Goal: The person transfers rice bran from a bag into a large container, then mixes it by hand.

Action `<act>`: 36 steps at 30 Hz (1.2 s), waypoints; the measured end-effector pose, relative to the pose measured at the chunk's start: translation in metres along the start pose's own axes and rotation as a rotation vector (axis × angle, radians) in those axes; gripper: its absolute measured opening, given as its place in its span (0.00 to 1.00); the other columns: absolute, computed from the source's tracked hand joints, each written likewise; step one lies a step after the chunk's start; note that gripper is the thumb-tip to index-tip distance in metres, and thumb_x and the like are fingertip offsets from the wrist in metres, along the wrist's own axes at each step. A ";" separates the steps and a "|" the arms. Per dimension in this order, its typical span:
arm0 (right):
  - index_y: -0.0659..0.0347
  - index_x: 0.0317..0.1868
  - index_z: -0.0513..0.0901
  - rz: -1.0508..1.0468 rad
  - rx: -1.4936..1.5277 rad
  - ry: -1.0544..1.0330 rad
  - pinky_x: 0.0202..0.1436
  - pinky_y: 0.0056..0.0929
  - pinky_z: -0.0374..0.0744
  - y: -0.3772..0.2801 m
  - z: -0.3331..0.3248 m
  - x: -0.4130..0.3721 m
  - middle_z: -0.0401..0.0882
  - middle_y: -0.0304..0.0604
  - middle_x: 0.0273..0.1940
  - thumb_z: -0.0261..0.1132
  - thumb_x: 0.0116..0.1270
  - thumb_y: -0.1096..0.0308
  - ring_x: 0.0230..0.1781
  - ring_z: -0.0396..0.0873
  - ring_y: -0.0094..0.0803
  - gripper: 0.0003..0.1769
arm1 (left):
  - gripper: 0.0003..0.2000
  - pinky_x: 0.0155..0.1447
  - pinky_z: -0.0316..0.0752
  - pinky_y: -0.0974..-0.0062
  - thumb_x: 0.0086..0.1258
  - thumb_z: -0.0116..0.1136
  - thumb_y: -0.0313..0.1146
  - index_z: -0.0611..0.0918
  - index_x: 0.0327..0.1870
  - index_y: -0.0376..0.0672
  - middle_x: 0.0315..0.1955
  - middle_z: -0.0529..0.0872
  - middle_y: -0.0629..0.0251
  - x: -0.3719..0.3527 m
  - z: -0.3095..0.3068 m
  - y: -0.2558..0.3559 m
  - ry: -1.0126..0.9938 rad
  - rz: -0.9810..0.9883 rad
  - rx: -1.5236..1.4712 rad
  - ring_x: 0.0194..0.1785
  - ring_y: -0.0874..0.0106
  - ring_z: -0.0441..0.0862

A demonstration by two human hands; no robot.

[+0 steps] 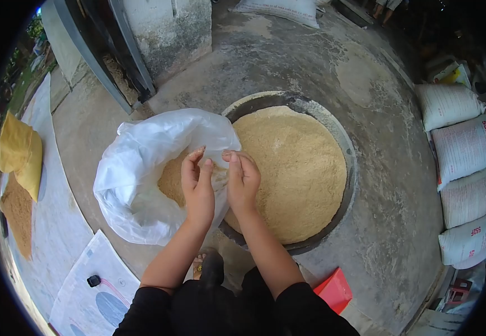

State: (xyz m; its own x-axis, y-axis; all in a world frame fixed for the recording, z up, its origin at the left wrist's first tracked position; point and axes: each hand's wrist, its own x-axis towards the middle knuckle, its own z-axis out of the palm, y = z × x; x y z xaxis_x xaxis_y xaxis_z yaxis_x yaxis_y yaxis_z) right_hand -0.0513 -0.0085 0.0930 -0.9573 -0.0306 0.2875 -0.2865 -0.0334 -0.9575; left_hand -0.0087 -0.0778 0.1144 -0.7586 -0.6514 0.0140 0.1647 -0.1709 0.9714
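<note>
Both hands are raised over the place where a white plastic bag (pixel 117 173) meets a large round dark basin (pixel 350 162). My left hand (pixel 198 176) is above the bag's opening, its fingers curled upward with powder on the tips. Beside it, my right hand (pixel 243 176) is over the basin's left edge, with the fingers bent in toward the thumb. A narrow gap separates the two hands; whether either holds anything is unclear. Tan powder (pixel 293 168) fills the basin, and browner powder (pixel 171 180) shows inside the bag.
Several white printed sacks (pixel 462 150) lie along the right side. A red scoop-like object (pixel 334 291) is on the floor at lower right. At far left, a yellow sack (pixel 23 154) stands by a brown heap (pixel 17 215). Another person's legs show at top right.
</note>
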 end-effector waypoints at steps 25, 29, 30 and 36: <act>0.66 0.50 0.75 -0.064 -0.579 0.296 0.61 0.35 0.65 0.089 -0.195 0.075 0.71 0.54 0.54 0.53 0.66 0.64 0.56 0.69 0.44 0.17 | 0.28 0.68 0.49 0.54 0.66 0.49 0.38 0.57 0.67 0.44 0.65 0.53 0.43 0.015 0.137 -0.136 -0.602 0.432 0.811 0.69 0.49 0.50; 0.62 0.55 0.73 -0.205 -0.942 0.040 0.66 0.38 0.59 0.091 -0.188 0.125 0.65 0.49 0.61 0.52 0.67 0.61 0.64 0.60 0.45 0.20 | 0.29 0.68 0.49 0.54 0.66 0.49 0.40 0.57 0.68 0.47 0.66 0.53 0.46 0.055 0.146 -0.136 -0.595 0.497 1.062 0.69 0.51 0.50; 0.60 0.57 0.71 -0.043 -0.980 -0.085 0.67 0.38 0.58 0.093 -0.184 0.131 0.63 0.47 0.63 0.51 0.67 0.58 0.65 0.58 0.43 0.21 | 0.29 0.69 0.49 0.55 0.66 0.49 0.40 0.58 0.67 0.48 0.66 0.54 0.47 0.062 0.145 -0.140 -0.638 0.438 1.070 0.69 0.51 0.50; 0.59 0.50 0.76 0.084 -0.965 -0.286 0.61 0.38 0.64 0.096 -0.163 0.093 0.71 0.47 0.55 0.49 0.67 0.55 0.58 0.66 0.43 0.21 | 0.21 0.61 0.61 0.59 0.64 0.49 0.38 0.70 0.58 0.44 0.56 0.69 0.47 0.052 0.139 -0.134 -0.794 0.180 1.019 0.60 0.50 0.65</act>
State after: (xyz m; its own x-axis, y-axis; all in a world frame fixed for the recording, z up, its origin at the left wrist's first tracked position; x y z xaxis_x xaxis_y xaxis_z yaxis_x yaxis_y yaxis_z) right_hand -0.1740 0.1478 0.0244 -0.9668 -0.2381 0.0924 -0.2490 0.7983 -0.5483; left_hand -0.1584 0.0139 0.0182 -0.9970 0.0652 -0.0427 0.0190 0.7350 0.6778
